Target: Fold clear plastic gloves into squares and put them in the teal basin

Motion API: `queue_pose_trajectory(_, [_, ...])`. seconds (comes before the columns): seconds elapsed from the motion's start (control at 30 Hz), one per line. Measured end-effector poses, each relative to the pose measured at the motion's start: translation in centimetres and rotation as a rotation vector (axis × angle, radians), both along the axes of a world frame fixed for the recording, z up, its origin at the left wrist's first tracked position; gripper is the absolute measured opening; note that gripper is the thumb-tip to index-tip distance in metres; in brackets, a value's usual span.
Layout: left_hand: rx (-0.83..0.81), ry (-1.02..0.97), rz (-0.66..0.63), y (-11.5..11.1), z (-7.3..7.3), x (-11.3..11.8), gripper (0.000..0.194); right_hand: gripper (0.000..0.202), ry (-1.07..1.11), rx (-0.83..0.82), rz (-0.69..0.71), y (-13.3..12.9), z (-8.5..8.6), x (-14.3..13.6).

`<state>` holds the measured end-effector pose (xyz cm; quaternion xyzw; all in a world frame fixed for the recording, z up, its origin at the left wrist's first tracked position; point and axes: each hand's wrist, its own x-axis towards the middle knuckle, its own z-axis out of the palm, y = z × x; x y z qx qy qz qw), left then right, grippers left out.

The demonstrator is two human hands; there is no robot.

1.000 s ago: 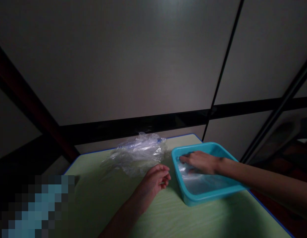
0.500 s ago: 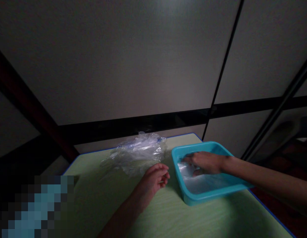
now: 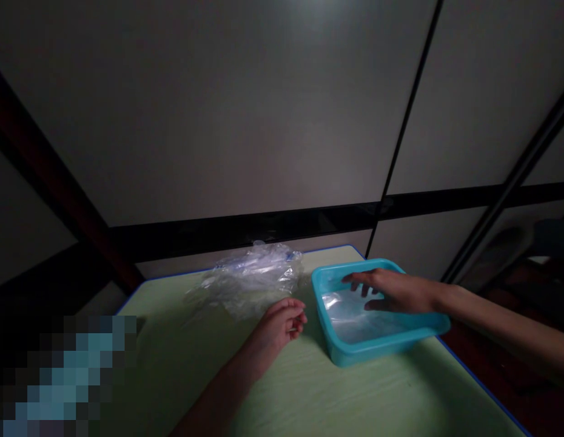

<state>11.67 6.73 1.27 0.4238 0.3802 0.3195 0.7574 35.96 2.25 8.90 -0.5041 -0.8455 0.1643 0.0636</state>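
A: Head view, the only one. Start with the right hand.
B: Right hand (image 3: 398,291) over the blue tray (image 3: 386,349), palm down, reaching in from the right. Fingers wide, thumb well apart from the rest.
A: Touching anything?
B: Cannot tell whether the fingertips meet the tray's far wall or hang just short of it.
A: And the contents of the tray?
B: Clear plastic film (image 3: 348,312), flat on the tray floor, shiny towards the left end. Thumb above it; contact unclear.
A: Left hand?
B: Left hand (image 3: 282,325) over the table, between the tray and a heap of clear plastic. Fingers narrow, curled in towards the thumb. Whether anything is pinched there, cannot tell.
A: Note the heap.
B: Crumpled clear plastic (image 3: 264,273), loose and glossy, a bluish streak across its upper part. Lies at the table's far edge, just beyond the left hand.
A: Surroundings?
B: Pale green table (image 3: 309,394), blue edging. Tray on its right side, right corner reaching the table's edge as seen from here. Grey panels (image 3: 241,121) behind, crossed by a glossy black band (image 3: 227,230). Light dim; lower left corner pixelated.
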Motion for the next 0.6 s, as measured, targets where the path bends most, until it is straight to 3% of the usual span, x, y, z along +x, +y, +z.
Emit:
queue_pose_trajectory(0.07, [0.028,0.017,-0.007,-0.1,0.0,-0.4,0.015,0.033,-0.001,0.138,-0.067,-0.7,0.8,-0.8])
queue_pose_trajectory(0.17, [0.072,0.059,-0.003,-0.3,-0.3,-1.3,0.015,0.023,0.053,0.338,-0.126,-2.1,1.5,-4.2])
queue_pose_trajectory(0.27, [0.108,0.08,0.056,-0.4,-1.0,-2.8,0.014,0.018,0.091,0.424,-0.044,-4.0,1.0,-9.3])
queue_pose_trajectory(0.37, [0.154,0.091,0.141,-0.6,-1.8,-4.9,0.014,0.015,0.062,0.425,0.062,-5.0,-0.6,-13.9])
queue_pose_trajectory(0.43, [0.181,0.096,0.187,-0.9,-2.4,-6.4,0.014,0.015,0.085,0.404,0.031,-4.3,-2.1,-16.2])
queue_pose_trajectory(0.53, [0.228,0.085,0.257,-1.0,-3.0,-8.5,0.016,0.016,0.021,0.364,-0.189,-1.3,-4.2,-18.4])
queue_pose_trajectory(0.6, [0.276,0.066,0.303,-0.9,-3.4,-9.6,0.017,0.021,-0.004,0.372,-0.258,1.1,-5.3,-19.4])
